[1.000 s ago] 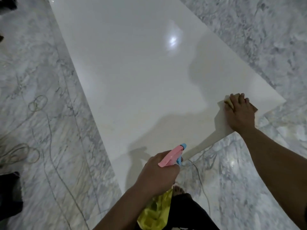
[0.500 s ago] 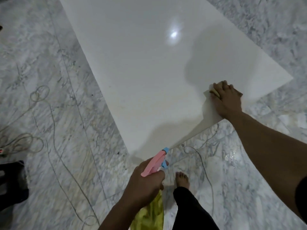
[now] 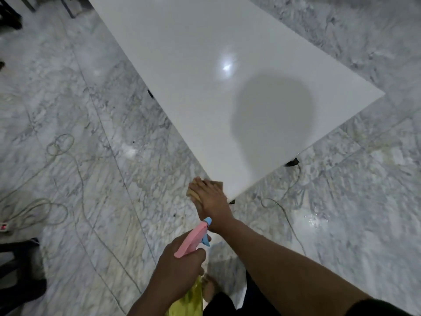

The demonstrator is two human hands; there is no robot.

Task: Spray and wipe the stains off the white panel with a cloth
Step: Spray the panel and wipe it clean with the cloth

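Observation:
A large glossy white panel (image 3: pixel 205 71) stretches from the top of the view down to a near corner at the centre. My right hand (image 3: pixel 210 199) presses a tan cloth (image 3: pixel 217 185) flat on that near corner, and most of the cloth is hidden under the fingers. Closer to me, my left hand (image 3: pixel 180 267) grips a spray bottle (image 3: pixel 193 239) with a pink head, a blue nozzle and a yellow body, held above the floor and short of the panel. No stains stand out on the panel from here.
Grey marble floor (image 3: pixel 91 110) surrounds the panel. Thin cables loop across the floor on the left (image 3: pixel 59 144) and run under the panel's near edge on the right (image 3: pixel 287 213). Dark objects sit at the lower left (image 3: pixel 16 258). My bare foot (image 3: pixel 208 285) shows below the bottle.
My right hand has slid the cloth along the near edge from the panel's right side to its near corner. The view has shifted, and the left hand still holds the bottle.

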